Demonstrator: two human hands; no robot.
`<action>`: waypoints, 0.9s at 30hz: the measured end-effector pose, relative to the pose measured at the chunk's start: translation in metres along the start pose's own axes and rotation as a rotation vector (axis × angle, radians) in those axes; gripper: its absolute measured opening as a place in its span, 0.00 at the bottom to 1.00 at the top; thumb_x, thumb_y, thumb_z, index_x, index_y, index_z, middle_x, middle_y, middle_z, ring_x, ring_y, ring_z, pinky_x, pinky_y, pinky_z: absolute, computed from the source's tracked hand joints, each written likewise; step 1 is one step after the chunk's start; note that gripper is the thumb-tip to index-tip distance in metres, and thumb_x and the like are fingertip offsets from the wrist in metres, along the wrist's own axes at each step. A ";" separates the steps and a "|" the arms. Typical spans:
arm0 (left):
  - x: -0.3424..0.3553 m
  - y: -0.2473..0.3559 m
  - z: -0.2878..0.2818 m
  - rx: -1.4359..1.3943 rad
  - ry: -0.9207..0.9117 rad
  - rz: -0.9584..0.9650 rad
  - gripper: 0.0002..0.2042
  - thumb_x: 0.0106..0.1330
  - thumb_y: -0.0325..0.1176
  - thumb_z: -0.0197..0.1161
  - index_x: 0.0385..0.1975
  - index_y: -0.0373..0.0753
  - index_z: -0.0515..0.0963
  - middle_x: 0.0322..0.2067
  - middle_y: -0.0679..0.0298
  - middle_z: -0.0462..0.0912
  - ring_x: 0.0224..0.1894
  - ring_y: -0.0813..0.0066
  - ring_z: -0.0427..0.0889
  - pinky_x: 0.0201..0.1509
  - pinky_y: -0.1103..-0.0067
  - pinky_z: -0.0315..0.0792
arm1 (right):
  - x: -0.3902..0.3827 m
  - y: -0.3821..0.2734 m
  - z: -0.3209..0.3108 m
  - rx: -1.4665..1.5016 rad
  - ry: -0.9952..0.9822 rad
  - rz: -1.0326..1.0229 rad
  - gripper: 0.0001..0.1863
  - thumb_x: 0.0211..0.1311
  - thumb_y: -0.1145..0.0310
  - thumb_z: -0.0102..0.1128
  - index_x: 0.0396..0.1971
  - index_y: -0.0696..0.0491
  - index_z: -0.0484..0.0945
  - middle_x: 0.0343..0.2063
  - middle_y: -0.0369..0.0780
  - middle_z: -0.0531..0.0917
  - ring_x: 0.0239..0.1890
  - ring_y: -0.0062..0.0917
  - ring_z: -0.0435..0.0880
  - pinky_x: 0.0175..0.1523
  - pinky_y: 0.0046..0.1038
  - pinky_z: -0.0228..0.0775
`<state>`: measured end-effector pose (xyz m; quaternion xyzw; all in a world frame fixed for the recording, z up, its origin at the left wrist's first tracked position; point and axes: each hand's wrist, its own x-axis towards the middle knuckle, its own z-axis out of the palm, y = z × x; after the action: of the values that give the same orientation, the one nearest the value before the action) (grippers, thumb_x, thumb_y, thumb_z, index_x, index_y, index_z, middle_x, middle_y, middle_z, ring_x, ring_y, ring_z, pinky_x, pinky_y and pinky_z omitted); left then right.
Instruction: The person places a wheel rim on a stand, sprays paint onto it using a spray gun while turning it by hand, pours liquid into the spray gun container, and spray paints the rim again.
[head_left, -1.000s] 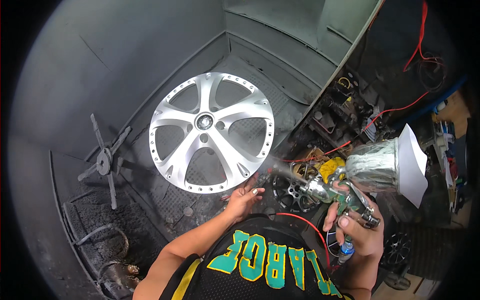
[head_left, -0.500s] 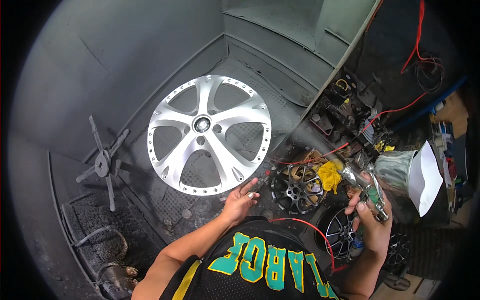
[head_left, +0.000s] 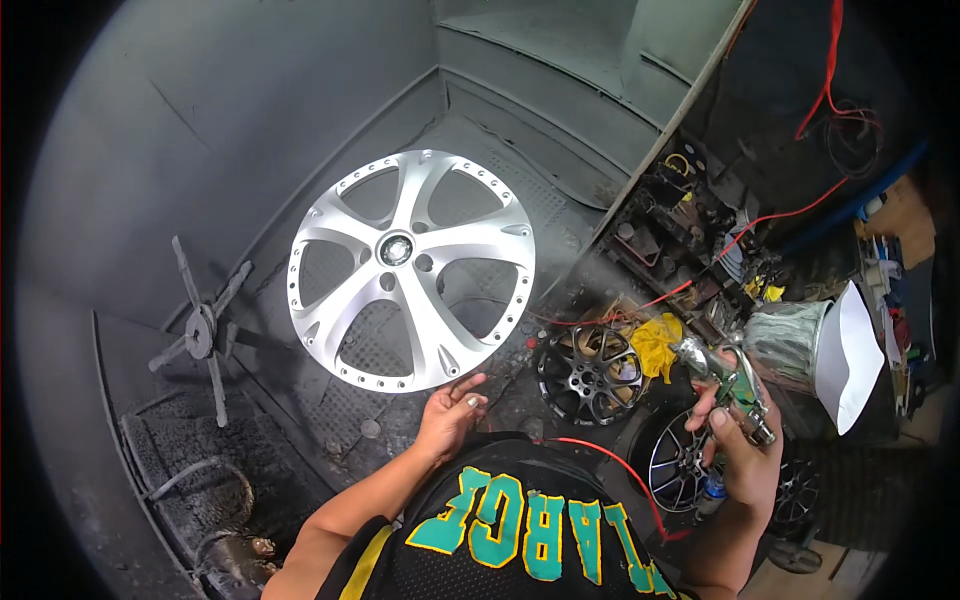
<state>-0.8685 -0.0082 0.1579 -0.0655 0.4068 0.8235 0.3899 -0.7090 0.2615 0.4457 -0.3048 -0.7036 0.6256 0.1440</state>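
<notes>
Presently, in the head view, my right hand is wrapped around the spray gun at right of frame. My left hand, fingers loosely extended, is positioned at the lower rim of the silver wheel, left of centre; contact cannot be determined. A yellow cloth lies near the gun nozzle.

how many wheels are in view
4: silver wheel by left hand, black wheel left of yellow cloth, dark wheel below that, partly hidden wheel lower right. Others may be hidden.
</notes>
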 end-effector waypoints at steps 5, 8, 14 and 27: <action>-0.009 0.006 -0.023 0.141 0.063 0.102 0.18 0.66 0.23 0.60 0.56 0.36 0.73 0.54 0.60 0.80 0.43 0.75 0.80 0.47 0.77 0.74 | -0.001 0.000 0.006 -0.048 0.064 0.006 0.34 0.60 0.67 0.63 0.65 0.65 0.64 0.33 0.40 0.80 0.32 0.20 0.83 0.22 0.14 0.68; -0.012 0.008 -0.040 0.249 0.111 0.167 0.15 0.66 0.22 0.59 0.52 0.35 0.75 0.48 0.61 0.83 0.41 0.75 0.80 0.46 0.79 0.74 | -0.010 -0.007 0.012 0.019 -0.014 0.019 0.35 0.58 0.67 0.64 0.64 0.66 0.65 0.31 0.42 0.81 0.31 0.21 0.82 0.22 0.15 0.67; -0.018 0.016 -0.062 0.248 0.304 0.320 0.13 0.62 0.19 0.57 0.46 0.37 0.73 0.36 0.65 0.79 0.34 0.76 0.78 0.38 0.78 0.71 | -0.025 -0.033 0.035 0.166 -0.121 0.109 0.36 0.47 0.66 0.68 0.57 0.68 0.72 0.28 0.45 0.83 0.26 0.22 0.81 0.24 0.18 0.65; -0.032 0.009 -0.031 0.025 -0.004 0.107 0.23 0.64 0.18 0.57 0.60 0.38 0.67 0.62 0.55 0.72 0.45 0.72 0.80 0.47 0.76 0.76 | -0.027 -0.002 0.041 0.010 0.000 -0.035 0.33 0.61 0.69 0.62 0.65 0.65 0.64 0.34 0.41 0.81 0.32 0.21 0.82 0.24 0.14 0.69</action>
<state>-0.8589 -0.0523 0.1567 -0.0371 0.4193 0.8382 0.3468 -0.7127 0.2121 0.4453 -0.2917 -0.7056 0.6266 0.1565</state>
